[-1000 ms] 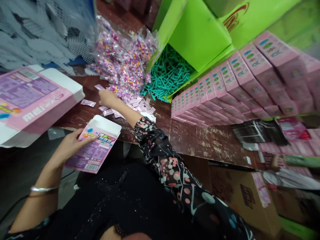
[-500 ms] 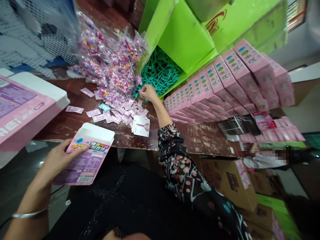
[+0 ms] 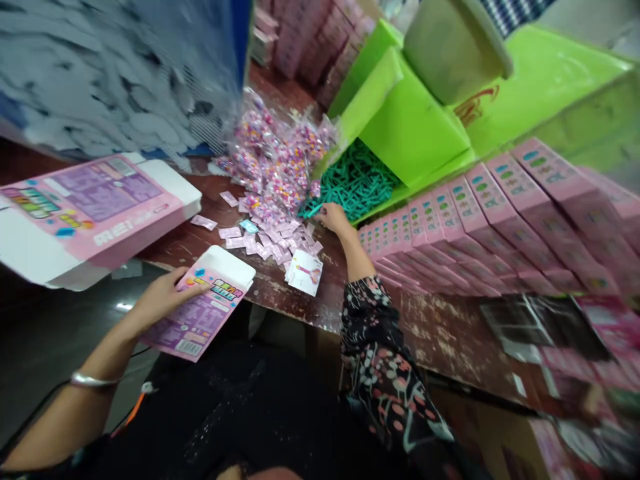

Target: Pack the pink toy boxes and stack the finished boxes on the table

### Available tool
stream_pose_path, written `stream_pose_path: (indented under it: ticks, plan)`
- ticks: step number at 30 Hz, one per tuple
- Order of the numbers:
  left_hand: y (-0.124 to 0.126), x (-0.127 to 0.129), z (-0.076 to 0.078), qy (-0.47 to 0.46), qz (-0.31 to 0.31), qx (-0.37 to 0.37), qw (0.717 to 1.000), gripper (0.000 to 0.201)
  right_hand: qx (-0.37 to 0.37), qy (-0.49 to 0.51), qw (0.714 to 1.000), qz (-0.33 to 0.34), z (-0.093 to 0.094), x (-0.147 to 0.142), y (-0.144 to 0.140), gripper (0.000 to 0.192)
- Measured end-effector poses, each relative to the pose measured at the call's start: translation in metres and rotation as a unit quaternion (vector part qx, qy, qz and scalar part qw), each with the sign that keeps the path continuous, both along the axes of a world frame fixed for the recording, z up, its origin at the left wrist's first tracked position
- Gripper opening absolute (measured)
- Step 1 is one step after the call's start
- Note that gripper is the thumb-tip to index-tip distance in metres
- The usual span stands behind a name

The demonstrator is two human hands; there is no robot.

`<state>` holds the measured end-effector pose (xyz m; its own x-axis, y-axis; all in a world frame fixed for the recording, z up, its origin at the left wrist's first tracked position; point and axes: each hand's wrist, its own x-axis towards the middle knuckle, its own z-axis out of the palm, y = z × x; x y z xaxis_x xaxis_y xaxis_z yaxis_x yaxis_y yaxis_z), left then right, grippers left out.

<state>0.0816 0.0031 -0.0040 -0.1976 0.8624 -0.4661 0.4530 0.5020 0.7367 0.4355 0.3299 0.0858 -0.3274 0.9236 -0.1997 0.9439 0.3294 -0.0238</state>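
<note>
Right hand point(image 3: 334, 217) pinching a teal stick point(image 3: 314, 211); left hand point(image 3: 163, 297) gripping the pink box point(image 3: 200, 313).

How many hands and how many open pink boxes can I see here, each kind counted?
Hands: 2, left hand holding the small open box, right hand at the green sticks
Open pink boxes: 2, the small one and the large open box
Total: 4

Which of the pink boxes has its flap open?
The small pink box held in the left hand; its white flap stands open, unlike the closed boxes stacked at right.
</note>
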Motion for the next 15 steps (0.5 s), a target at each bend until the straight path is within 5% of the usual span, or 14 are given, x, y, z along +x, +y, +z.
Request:
stream_pose_path:
  ticks: [3, 7, 11, 15]
  plan:
    - [0.002, 0.0, -0.005, -0.008, -0.002, 0.015, 1.0, 0.08, 0.004, 0.091, 0.992, 0.092, 0.018, -0.065, -0.001, 0.02]
    - [0.0, -0.001, -0.013, -0.007, 0.003, 0.026, 1.0, 0.073, -0.06, 0.259, 0.951, 0.16, 0.024, -0.201, 0.0, 0.025]
    - [-0.006, 0.0, -0.017, -0.06, 0.015, 0.049, 0.997, 0.069, -0.058, 0.22, 0.964, 0.14, 0.022, -0.315, 0.01, 0.033]
    - [-0.007, 0.0, -0.024, -0.101, 0.028, 0.046, 0.993, 0.067, -0.005, 0.169, 0.975, 0.145, 0.021, -0.369, 0.02, 0.028]
